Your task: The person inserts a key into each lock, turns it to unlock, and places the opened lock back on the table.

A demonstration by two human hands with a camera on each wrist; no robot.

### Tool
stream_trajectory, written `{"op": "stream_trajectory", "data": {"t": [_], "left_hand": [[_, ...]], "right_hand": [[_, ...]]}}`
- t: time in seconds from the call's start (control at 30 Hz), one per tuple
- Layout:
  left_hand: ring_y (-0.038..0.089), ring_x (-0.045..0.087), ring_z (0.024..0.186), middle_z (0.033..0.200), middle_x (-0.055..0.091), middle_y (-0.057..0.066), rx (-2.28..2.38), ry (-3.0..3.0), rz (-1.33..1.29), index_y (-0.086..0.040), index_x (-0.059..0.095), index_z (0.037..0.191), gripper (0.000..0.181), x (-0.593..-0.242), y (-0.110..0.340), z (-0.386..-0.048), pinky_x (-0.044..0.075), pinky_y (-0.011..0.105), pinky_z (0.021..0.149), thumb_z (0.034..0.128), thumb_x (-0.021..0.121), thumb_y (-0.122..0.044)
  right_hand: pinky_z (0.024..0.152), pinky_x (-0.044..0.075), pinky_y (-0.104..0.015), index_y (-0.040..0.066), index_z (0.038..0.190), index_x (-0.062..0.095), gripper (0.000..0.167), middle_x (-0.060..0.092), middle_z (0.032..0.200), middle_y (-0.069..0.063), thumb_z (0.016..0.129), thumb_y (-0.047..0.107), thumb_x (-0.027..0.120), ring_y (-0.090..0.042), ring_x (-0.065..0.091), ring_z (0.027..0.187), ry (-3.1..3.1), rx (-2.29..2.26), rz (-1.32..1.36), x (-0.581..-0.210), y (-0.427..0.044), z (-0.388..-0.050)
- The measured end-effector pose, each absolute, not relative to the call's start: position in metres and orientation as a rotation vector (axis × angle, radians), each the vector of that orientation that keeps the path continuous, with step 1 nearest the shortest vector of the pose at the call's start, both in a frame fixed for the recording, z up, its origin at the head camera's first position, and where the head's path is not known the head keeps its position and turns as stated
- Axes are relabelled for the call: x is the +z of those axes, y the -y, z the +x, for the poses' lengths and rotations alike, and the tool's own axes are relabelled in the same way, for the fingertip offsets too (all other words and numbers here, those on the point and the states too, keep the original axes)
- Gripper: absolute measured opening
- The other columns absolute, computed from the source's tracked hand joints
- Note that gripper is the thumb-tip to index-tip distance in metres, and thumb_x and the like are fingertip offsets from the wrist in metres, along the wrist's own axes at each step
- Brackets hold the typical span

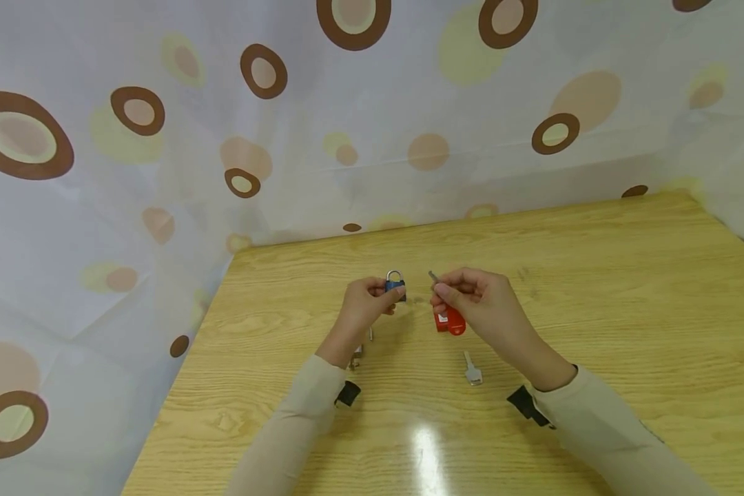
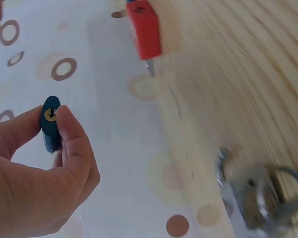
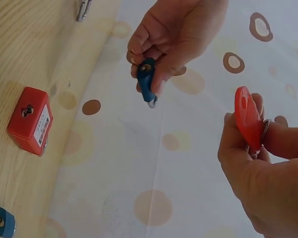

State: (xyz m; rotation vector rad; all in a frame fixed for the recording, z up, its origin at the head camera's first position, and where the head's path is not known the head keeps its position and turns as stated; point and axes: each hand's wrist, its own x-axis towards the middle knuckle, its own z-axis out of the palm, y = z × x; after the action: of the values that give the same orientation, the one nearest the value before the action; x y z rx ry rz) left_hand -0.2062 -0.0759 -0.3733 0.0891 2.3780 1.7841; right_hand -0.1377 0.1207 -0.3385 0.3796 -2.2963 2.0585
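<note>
In the head view, the left hand (image 1: 364, 303) pinched a blue padlock (image 1: 393, 284) between thumb and fingers, its shackle pointing upward, above the wooden surface (image 1: 595, 296). Opposite it, the right hand (image 1: 486, 303) had thumb and fingers closed on a slim key (image 1: 433, 277), the tip pointing toward the padlock but apart from it. A red tag (image 1: 457, 324) showed just below that hand, beside a red padlock (image 1: 440, 322). Nearer the person, a loose key (image 1: 473, 374) lay flat.

In the left wrist view, the left fingers gripped the blue padlock by its sides, with its brass keyhole (image 2: 50, 115) facing the camera. A silver padlock (image 2: 251, 191), blurred, lay on the surface, well apart from the red padlock.

In the right wrist view, the right fingers were curled around the red tag and its metal ring (image 3: 264, 130); the key was hidden there. The red padlock sat on the surface, and a second blue padlock (image 3: 7, 225) showed near the corner.
</note>
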Motion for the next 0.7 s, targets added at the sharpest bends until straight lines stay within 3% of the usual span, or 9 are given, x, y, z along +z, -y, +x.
{"op": "stream_trajectory", "data": {"t": [0.13, 0.33, 0.7], "left_hand": [[0.011, 0.063, 0.072, 0.088, 0.066, 0.007, 1.921, -2.255, 0.090, 0.007, 0.062, 0.116, 0.033, -0.363, 0.073, -0.203, 0.054, 0.034, 0.080, 0.0926, 0.066, -0.016], [0.013, 0.063, 0.077, 0.092, 0.065, 0.007, 2.086, -2.083, 0.162, 0.007, 0.060, 0.115, 0.031, -0.345, 0.065, -0.196, 0.053, 0.032, 0.083, 0.0939, 0.064, -0.015], [0.012, 0.059, 0.071, 0.082, 0.062, 0.002, 2.309, -1.908, 0.216, 0.003, 0.059, 0.101, 0.016, -0.318, 0.048, -0.186, 0.051, 0.025, 0.072, 0.0935, 0.064, -0.011]], "right_hand": [[0.071, 0.057, -0.037, -0.008, 0.099, 0.064, 0.020, 0.070, 0.086, -0.017, 0.094, 0.011, 0.062, -0.023, 0.071, 0.077, 2.285, 2.106, 0.384, -0.340, -0.121, -0.138], [0.070, 0.057, -0.043, -0.008, 0.099, 0.064, 0.020, 0.071, 0.084, -0.016, 0.094, 0.011, 0.063, -0.025, 0.071, 0.075, 2.273, 2.152, 0.382, -0.340, -0.122, -0.137], [0.067, 0.057, -0.043, -0.008, 0.098, 0.062, 0.023, 0.071, 0.083, -0.016, 0.094, 0.014, 0.063, -0.023, 0.071, 0.072, 2.254, 2.177, 0.385, -0.339, -0.122, -0.136]]}}
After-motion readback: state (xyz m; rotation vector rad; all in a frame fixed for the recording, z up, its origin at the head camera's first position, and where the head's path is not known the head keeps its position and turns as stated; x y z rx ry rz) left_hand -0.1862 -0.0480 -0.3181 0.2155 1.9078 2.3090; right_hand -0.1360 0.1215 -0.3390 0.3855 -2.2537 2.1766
